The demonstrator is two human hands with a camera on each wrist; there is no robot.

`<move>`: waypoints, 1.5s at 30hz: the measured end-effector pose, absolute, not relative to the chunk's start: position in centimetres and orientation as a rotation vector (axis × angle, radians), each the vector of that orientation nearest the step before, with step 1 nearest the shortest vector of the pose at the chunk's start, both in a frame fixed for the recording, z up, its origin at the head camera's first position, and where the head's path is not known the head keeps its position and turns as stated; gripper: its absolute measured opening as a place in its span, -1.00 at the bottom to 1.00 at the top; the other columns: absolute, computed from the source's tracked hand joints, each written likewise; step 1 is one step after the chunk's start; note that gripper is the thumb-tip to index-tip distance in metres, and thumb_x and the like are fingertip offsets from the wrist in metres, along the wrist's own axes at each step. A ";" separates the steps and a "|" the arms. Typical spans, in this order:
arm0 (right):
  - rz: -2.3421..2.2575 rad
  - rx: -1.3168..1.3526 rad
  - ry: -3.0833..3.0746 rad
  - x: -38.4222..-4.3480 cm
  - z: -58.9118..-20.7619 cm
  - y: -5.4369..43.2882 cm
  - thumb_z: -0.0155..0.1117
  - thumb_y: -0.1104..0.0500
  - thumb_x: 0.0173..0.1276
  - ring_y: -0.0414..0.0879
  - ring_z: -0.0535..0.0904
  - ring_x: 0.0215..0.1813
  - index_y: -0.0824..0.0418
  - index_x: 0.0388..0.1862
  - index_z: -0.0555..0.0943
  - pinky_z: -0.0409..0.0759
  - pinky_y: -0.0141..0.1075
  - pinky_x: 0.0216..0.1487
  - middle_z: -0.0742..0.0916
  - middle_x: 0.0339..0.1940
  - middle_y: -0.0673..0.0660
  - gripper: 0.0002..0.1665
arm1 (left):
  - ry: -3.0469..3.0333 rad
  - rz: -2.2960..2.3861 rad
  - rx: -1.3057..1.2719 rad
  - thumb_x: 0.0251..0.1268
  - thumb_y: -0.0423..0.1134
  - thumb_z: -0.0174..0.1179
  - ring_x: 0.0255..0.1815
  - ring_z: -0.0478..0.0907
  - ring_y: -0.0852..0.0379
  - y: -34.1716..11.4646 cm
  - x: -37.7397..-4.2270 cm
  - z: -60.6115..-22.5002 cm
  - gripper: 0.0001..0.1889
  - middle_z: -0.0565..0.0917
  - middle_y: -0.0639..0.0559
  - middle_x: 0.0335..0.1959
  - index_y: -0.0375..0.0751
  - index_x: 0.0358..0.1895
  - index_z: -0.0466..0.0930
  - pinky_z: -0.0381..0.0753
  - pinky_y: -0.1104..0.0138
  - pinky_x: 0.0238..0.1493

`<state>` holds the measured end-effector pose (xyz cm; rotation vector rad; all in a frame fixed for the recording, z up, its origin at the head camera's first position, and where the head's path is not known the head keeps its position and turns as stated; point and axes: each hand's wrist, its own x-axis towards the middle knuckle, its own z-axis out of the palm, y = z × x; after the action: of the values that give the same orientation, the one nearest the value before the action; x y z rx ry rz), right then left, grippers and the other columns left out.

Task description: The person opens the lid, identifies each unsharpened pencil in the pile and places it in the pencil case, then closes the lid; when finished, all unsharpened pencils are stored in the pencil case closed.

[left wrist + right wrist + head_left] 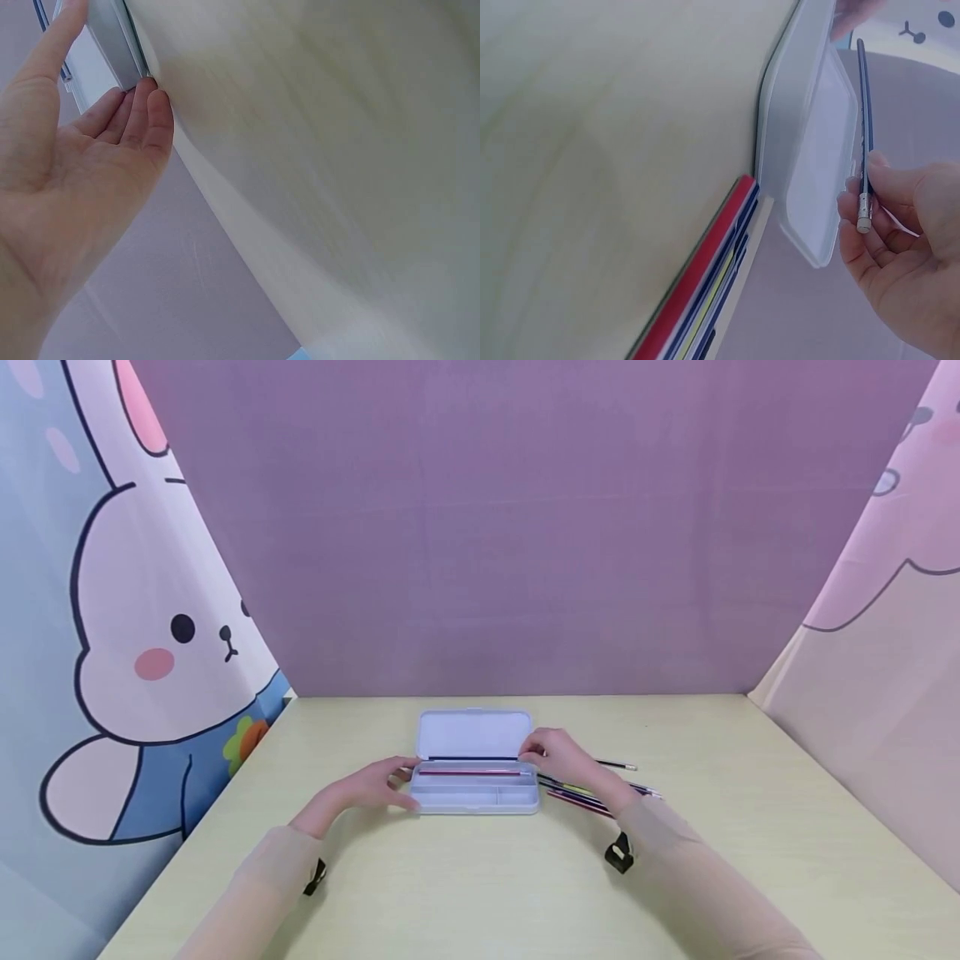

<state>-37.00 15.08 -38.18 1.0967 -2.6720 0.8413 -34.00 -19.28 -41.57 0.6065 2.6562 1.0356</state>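
Note:
An open white pencil case (457,811) lies on the table, its lid (474,733) tipped back. One red pencil (468,773) lies in the long rear compartment. My left hand (369,783) holds the case's left end, thumb by the front corner and fingers by the back one; in the left wrist view the curled fingers (139,124) meet its edge. Between thumb and fingers, my right hand (558,756) pinches a dark blue pencil (865,127) near its eraser end. That pencil extends leftward over the back of the case, along the hinge in the head view.
Several pencils (581,800), among them red, dark and yellow-green ones, lie loosely bunched right of the case, partly under the right forearm. A dark pencil's eraser end (628,767) sticks out behind them. A purple cloth (480,527) hangs behind the table; printed cloths flank both sides.

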 end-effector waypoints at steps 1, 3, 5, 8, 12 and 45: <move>0.838 1.103 -2.673 -36.9 -38.2 14.9 0.26 0.30 0.26 -0.24 0.52 -0.37 0.26 -0.36 0.66 0.55 -0.44 -0.31 0.68 -0.43 0.04 -0.95 | 2.657 1.031 0.616 -0.03 -0.05 0.43 0.17 0.41 -0.12 -19.3 -34.0 -41.6 -0.11 0.42 -0.21 0.24 -0.33 0.36 0.21 0.47 0.07 0.17; 0.836 1.101 -2.682 -36.9 -38.2 14.4 0.27 0.29 0.25 -0.24 0.53 -0.35 0.26 -0.36 0.67 0.55 -0.45 -0.30 0.69 -0.43 0.04 -0.95 | 2.654 1.031 0.622 -0.01 -0.06 0.42 0.18 0.41 -0.13 -19.4 -34.0 -41.5 -0.11 0.41 -0.22 0.24 -0.35 0.37 0.20 0.47 0.08 0.17; 0.832 1.107 -2.683 -36.9 -38.3 14.0 0.27 0.30 0.25 -0.24 0.54 -0.35 0.26 -0.36 0.67 0.56 -0.45 -0.29 0.69 -0.43 0.04 -0.94 | 2.652 1.033 0.627 -0.01 -0.08 0.42 0.18 0.41 -0.14 -19.4 -33.9 -41.5 -0.11 0.41 -0.23 0.24 -0.36 0.37 0.20 0.47 0.07 0.17; 0.833 1.112 -2.689 -36.8 -38.5 13.5 0.28 0.30 0.24 -0.24 0.54 -0.36 0.27 -0.37 0.67 0.55 -0.46 -0.30 0.68 -0.44 0.04 -0.94 | 2.651 1.037 0.640 -0.02 -0.10 0.43 0.17 0.41 -0.15 -19.4 -33.9 -41.5 -0.12 0.42 -0.25 0.24 -0.37 0.36 0.20 0.47 0.06 0.17; 0.813 1.109 -2.709 -36.8 -38.7 12.9 0.29 0.30 0.23 -0.25 0.52 -0.38 0.27 -0.38 0.67 0.54 -0.46 -0.32 0.68 -0.46 0.04 -0.95 | 2.649 1.040 0.647 -0.02 -0.11 0.43 0.17 0.42 -0.16 -19.4 -33.9 -41.4 -0.13 0.43 -0.25 0.23 -0.38 0.35 0.22 0.47 0.05 0.17; 0.731 1.038 -2.902 -37.0 -39.4 11.5 0.26 0.30 0.26 -0.24 0.50 -0.38 0.23 -0.38 0.67 0.53 -0.43 -0.31 0.68 -0.44 0.01 -0.93 | 2.660 1.025 0.589 -0.04 -0.02 0.43 0.18 0.40 -0.10 -19.4 -33.8 -41.4 -0.10 0.42 -0.16 0.26 -0.29 0.37 0.22 0.46 0.06 0.19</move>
<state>-36.96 11.55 -39.37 1.0384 -2.9016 0.7309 -33.76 -19.42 -41.36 0.5888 2.6603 1.0252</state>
